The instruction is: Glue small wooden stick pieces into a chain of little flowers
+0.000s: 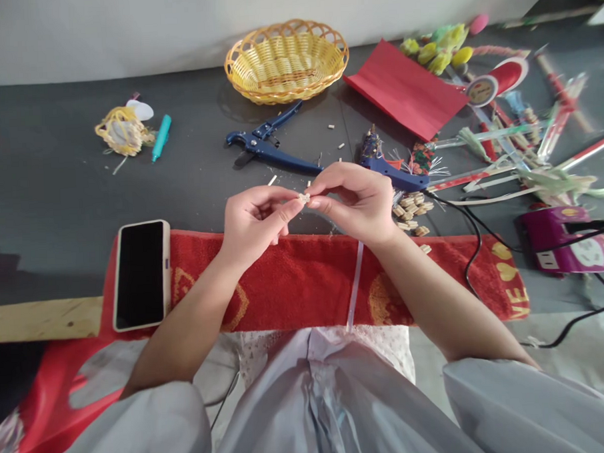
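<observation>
Between my two hands is a small cluster of short pale sticks point(305, 198), held above the edge of the red towel. My left hand point(259, 222) pinches its left side with thumb and forefinger, the other fingers curled. From the right, my right hand point(355, 197) pinches the same cluster by the fingertips. Several similar small stick bundles point(411, 210) lie by my right wrist. Just beyond my hands are blue-handled cutters point(273, 147), lying open, and a blue glue gun point(392, 169). A few loose cut bits point(272, 180) are scattered around them.
A yellow wicker basket point(287, 60) and red paper point(409, 88) stand at the back. Red-white thread spool point(496, 81), sticks and tassels crowd the right, near a purple box point(565, 242) and black cables. A phone point(141, 273) rests on the red towel point(294, 280); a teal pen point(161, 138) lies left.
</observation>
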The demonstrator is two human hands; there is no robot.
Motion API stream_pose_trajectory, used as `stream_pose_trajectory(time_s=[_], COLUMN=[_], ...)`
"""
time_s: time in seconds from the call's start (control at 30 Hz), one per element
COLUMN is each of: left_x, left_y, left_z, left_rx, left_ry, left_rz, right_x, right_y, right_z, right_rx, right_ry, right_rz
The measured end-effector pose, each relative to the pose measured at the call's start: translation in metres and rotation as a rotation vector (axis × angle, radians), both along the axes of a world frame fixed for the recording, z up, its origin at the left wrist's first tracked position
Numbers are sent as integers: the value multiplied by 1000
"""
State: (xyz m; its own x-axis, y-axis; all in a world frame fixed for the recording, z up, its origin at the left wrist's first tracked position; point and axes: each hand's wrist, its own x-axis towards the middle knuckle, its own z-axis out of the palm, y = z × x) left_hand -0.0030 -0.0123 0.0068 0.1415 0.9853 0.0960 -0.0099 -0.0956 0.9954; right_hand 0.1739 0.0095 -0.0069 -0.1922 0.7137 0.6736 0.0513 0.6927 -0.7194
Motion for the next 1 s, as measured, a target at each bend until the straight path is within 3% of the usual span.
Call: stream_pose_trajectory(time_s=[0.13, 0.3, 0.7, 1.0], left_x=[1, 1, -1, 1], left_y=[1, 1, 2, 0], left_z=[0, -3, -1, -7], left_rx=[157, 283, 400, 476], left_ry=[55, 117, 105, 185], left_rz=[83, 88, 94, 129], right_x=[-2, -3, 0, 0], right_y=[-1, -3, -1, 0], right_z=[-1, -1, -2, -4], right_rx=[-37, -47, -50, -65], right_ry=[-4, 0, 47, 51], right_rz=[-30, -35, 109, 102])
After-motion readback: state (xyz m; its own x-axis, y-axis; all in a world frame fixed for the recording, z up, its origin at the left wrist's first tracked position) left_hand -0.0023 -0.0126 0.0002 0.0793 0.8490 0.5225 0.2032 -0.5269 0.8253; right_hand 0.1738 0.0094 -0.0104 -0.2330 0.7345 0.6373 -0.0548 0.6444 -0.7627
